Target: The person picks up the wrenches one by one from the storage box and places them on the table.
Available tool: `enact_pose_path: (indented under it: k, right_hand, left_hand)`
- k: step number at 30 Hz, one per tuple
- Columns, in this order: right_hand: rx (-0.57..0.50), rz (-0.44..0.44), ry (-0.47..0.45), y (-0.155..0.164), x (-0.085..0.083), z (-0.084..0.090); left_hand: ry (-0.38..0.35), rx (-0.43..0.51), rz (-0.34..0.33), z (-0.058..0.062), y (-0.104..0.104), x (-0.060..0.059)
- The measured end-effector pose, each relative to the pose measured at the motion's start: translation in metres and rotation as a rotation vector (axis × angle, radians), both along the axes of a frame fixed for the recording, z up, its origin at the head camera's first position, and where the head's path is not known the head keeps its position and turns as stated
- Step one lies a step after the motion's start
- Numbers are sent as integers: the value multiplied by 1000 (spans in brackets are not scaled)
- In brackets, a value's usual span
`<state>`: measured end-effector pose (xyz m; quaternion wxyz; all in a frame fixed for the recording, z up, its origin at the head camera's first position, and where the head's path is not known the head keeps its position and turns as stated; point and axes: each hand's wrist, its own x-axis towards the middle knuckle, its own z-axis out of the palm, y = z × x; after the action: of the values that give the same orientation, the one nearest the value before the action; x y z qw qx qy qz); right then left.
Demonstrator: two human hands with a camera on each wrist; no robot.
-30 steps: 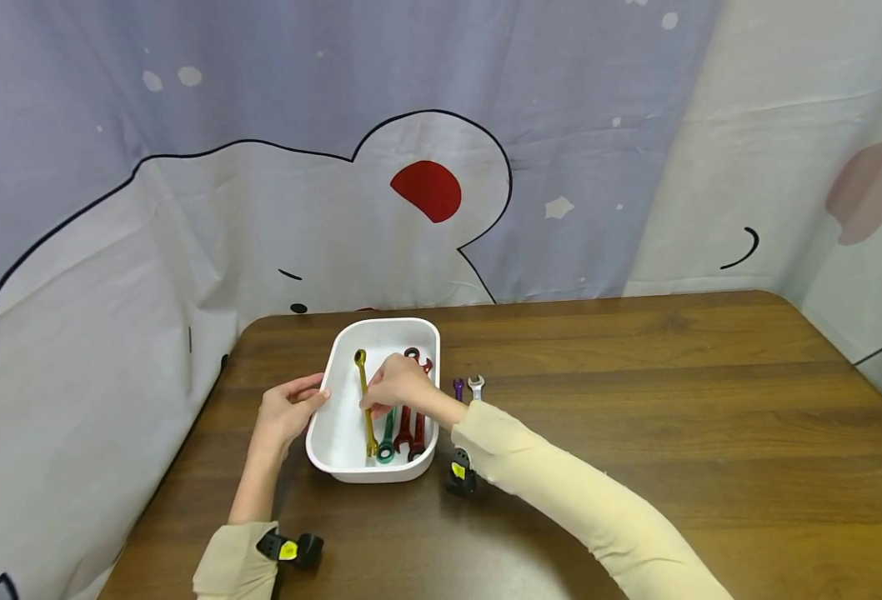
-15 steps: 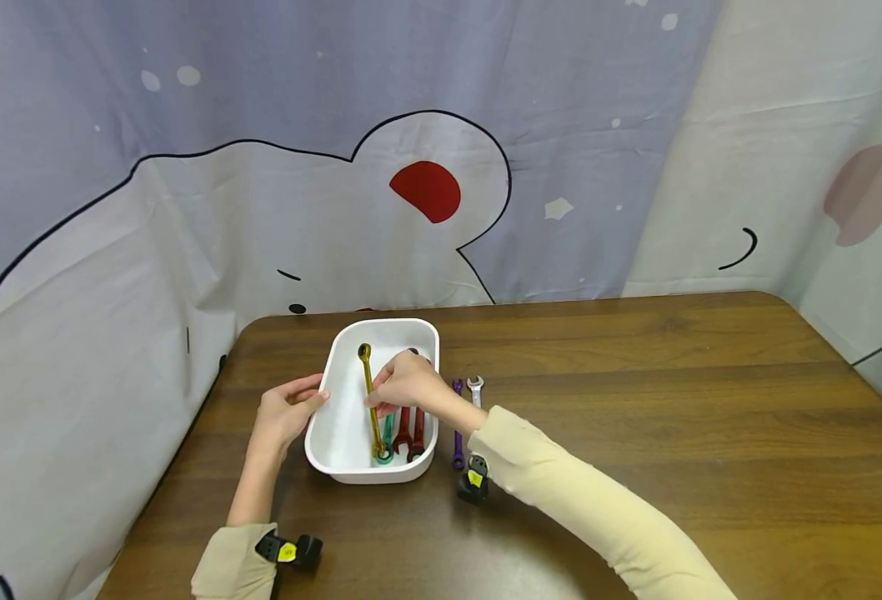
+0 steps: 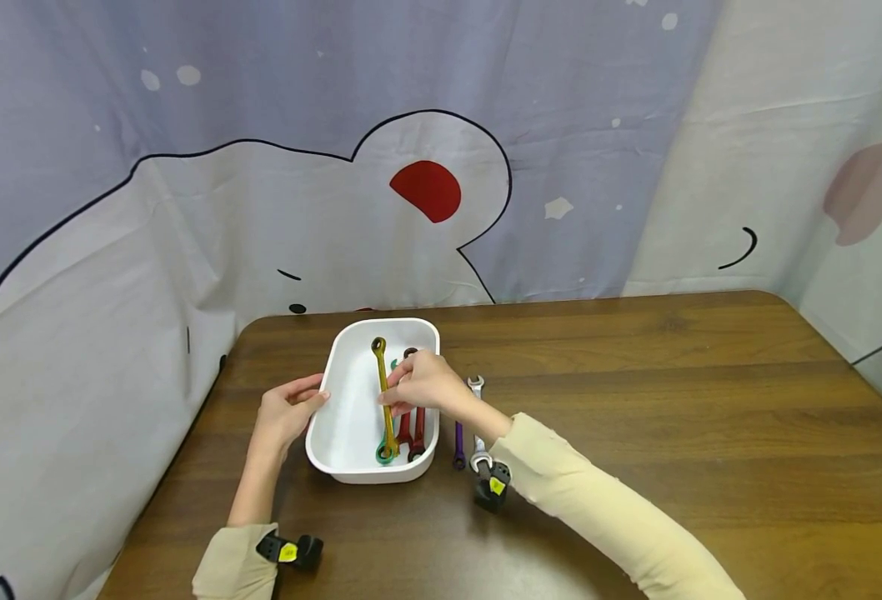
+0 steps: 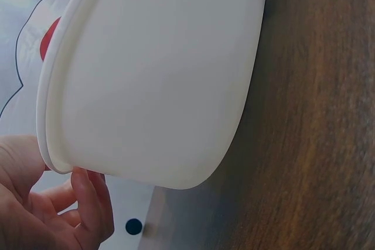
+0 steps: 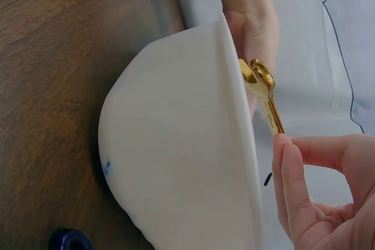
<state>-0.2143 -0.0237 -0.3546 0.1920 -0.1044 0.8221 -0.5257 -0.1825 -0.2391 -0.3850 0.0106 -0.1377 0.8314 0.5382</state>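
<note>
A white plastic bin (image 3: 347, 379) stands on the table, its left rim held between the thumb and fingers of my left hand (image 3: 279, 418). My right hand (image 3: 432, 385) reaches over the bin and pinches a gold wrench (image 3: 382, 367) near its middle. In the right wrist view the open end of the gold wrench (image 5: 263, 86) shows above the bin's rim. Inside the bin lie a green wrench (image 3: 383, 457), partly covered by the gold one, and two red wrenches, the outer red wrench (image 3: 420, 429) close to the right wall. My right hand hides their upper parts.
Just right of the bin, a purple wrench (image 3: 459, 442) and a silver wrench (image 3: 475, 385) lie on the wooden table (image 3: 636, 400), partly hidden by the right forearm. A printed curtain (image 3: 576, 150) hangs behind the table's far edge.
My right hand has shifted right within the bin, carrying the gold wrench from the left side to over the green wrench. The left hand and bin have stayed put.
</note>
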Motion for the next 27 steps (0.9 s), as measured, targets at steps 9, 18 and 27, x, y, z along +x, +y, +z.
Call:
enact_pose_path:
  k: [9,18,27]
  right_hand:
    - [-65,-14,-9,14,0,3]
    - [-71,-36,-4,30,3,4]
    - [-135,-46,-38,43,6,4]
  left_hand:
    - [-13,21,4,-1,0,-3]
    - [3,-16,-1,-3,-1,-6]
    - [2,-11,-1,-3,-1,-6]
